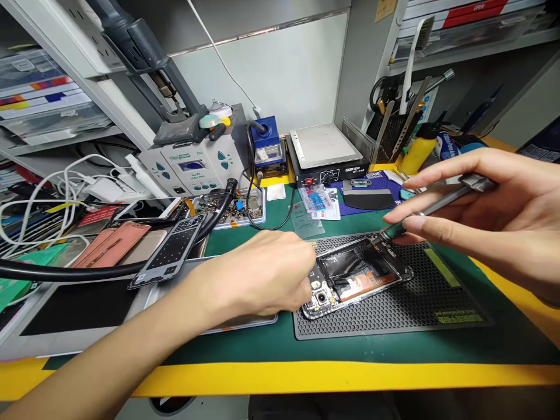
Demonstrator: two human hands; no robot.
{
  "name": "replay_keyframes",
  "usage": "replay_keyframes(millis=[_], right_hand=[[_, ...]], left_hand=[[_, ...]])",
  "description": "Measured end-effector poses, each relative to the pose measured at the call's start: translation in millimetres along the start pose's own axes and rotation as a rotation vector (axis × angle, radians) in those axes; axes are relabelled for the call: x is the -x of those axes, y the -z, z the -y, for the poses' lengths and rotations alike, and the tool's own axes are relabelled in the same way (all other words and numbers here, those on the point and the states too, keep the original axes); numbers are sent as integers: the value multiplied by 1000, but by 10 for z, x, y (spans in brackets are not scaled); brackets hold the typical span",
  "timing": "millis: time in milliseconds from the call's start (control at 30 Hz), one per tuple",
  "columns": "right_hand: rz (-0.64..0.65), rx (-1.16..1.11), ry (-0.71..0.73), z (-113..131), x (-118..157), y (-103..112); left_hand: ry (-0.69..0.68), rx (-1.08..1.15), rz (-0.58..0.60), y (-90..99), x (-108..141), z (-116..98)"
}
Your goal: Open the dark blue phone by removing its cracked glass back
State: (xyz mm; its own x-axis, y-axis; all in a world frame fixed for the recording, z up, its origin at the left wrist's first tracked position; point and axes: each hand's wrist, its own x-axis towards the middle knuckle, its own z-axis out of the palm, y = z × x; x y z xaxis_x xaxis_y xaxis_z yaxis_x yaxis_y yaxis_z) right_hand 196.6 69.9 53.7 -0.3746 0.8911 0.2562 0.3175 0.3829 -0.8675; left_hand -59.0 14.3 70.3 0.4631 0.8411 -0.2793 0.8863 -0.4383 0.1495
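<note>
An opened smartphone [363,271] lies at a slant on the grey perforated mat [420,315], its inner parts, camera and a copper-coloured strip exposed. My left hand [266,274] is closed at the phone's left end; its fingertips are mostly hidden behind the knuckles. Between thumb and fingers, my right hand [476,216] holds a slim screwdriver [441,201]. The tool slopes down to the left, and its tip is at the phone's upper right end. Whether the tip sits in a screw cannot be made out.
A hot air station [196,163] stands back left, with its black hose [109,270] crossing the bench. Beside it is a tray of small parts [210,207]. A heating plate [326,146] stands at the back. A phone back cover [170,254] lies left, and a yellow bottle [417,151] stands right.
</note>
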Motion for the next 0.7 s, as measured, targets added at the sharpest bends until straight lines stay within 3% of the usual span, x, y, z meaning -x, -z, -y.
replay_keyframes(millis=[100, 267, 467, 700], right_hand=[[39, -14, 24, 107, 27, -65], [180, -98, -1, 266, 103, -318], [322, -64, 78, 319, 71, -631], [376, 5, 101, 401, 5, -700]], left_hand=[[-15, 56, -18, -51, 9, 81], [-11, 173, -176, -189, 252, 269], [-13, 222, -340, -356, 580, 219], [-22, 259, -323, -469, 602, 165]])
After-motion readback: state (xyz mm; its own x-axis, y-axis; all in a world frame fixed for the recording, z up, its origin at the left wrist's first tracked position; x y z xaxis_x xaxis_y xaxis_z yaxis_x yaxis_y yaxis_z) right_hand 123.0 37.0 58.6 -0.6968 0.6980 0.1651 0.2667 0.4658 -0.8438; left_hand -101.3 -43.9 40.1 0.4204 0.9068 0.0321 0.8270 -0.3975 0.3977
